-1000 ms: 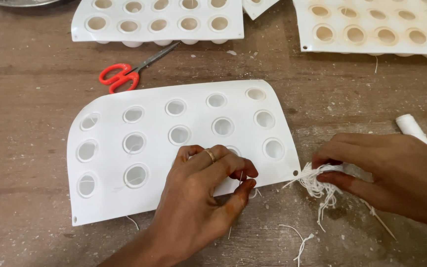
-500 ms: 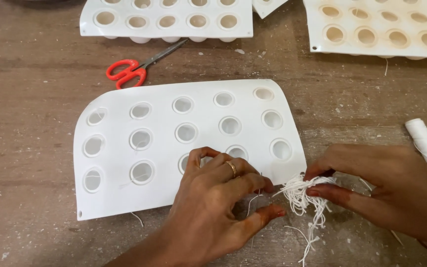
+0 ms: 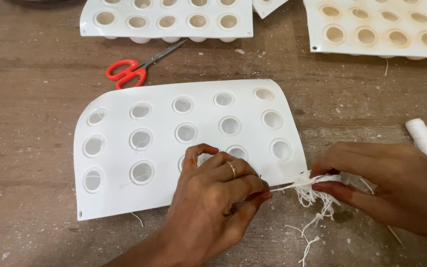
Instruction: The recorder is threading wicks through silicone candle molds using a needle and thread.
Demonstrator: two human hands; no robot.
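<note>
So there's a white mould tray (image 3: 124, 198) with three rows of five round cups lying on the wooden bench (image 3: 25, 99). Most cups look empty to me; a few on the left side have thin white string bits in or across them, like the bottom-left one (image 3: 93, 179). Two more trays of the same sort sit along the far edge, one at top middle (image 3: 166, 30) and one at top right (image 3: 371, 47); their cups look bare as far as I can tell.

The left hand (image 3: 213, 198) rests on the near right part of the front tray, fingers pinched narrow on a single white strand (image 3: 285, 186) that runs over to a frayed bundle of white wicks (image 3: 315, 190). The right hand (image 3: 391, 183) is closed around that bundle, just off the tray's right edge, with loose ends hanging onto the bench.

Red-handled scissors (image 3: 132, 70) lie between the trays, and a white thread spool (image 3: 423, 141) sits at the far right.

Compared with half a second ago, the left hand has pulled one strand out taut from the bundle; before, its fingers were bunched right up against the wicks. Scissors and trays haven't shifted on the bench.
</note>
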